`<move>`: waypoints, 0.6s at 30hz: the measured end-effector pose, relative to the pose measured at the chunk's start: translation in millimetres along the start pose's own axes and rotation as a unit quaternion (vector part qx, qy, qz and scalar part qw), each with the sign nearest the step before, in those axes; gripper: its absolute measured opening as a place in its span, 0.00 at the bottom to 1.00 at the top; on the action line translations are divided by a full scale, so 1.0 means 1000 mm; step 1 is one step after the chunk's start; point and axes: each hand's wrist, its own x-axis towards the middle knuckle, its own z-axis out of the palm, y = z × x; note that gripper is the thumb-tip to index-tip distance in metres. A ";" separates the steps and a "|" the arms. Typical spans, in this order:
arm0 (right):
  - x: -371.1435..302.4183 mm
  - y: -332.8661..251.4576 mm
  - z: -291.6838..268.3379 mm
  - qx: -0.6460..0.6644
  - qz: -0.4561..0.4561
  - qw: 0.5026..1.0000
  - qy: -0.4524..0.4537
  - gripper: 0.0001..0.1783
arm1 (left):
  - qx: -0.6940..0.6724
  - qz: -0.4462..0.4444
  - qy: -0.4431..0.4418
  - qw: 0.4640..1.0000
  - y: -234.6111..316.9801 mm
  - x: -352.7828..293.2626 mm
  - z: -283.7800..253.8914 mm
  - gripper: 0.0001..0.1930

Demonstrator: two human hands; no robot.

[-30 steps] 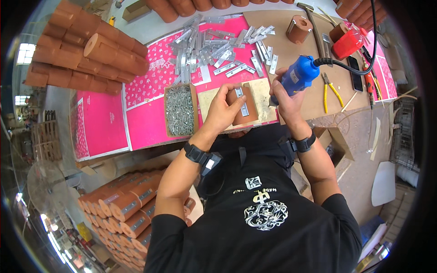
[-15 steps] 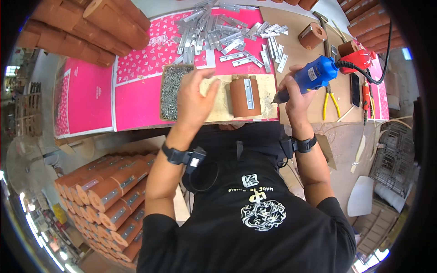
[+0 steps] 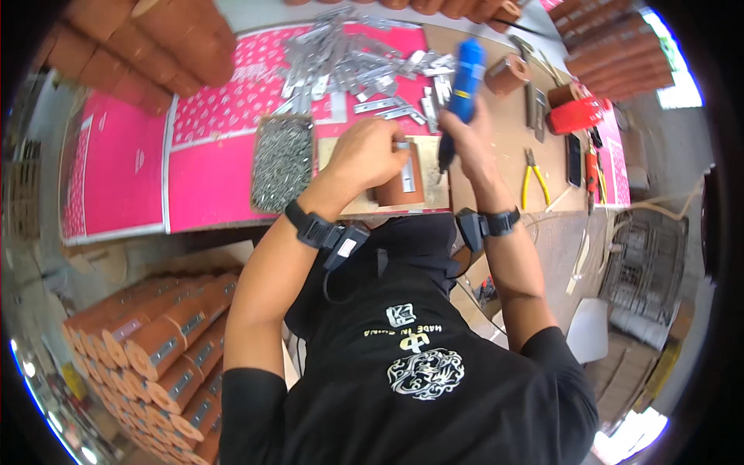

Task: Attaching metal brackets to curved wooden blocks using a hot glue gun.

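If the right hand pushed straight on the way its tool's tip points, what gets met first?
Probably the pale board, near its right edge: the blue tool in the right hand points down there, beside the brown cylinder. The tip's height above it is unclear.

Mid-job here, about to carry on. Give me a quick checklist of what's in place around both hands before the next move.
1. Blue power driver gripped in the right hand: ok.
2. Brown cylinder lying on the pale board: ok.
3. Metal strip lengthwise along the cylinder's top: ok.
4. Left hand at the strip's far end: ok, though exact contact is hidden.
5. Screw in the left hand's fingertips: cannot tell, too small and blurred.
6. Driver tip on the strip: not ok, it is apart, right of the cylinder.
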 end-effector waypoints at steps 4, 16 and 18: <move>0.011 0.010 0.019 -0.092 0.045 0.994 -0.040 0.38 | -0.008 -0.022 -0.013 1.000 -0.003 0.006 -0.002 0.12; -0.021 0.020 0.010 -0.127 -0.030 0.991 -0.015 0.29 | -0.039 -0.060 -0.071 0.995 0.000 0.005 -0.007 0.17; -0.032 0.031 -0.027 -0.175 -0.033 0.983 0.037 0.22 | -0.025 -0.056 -0.055 0.997 0.003 0.004 -0.008 0.16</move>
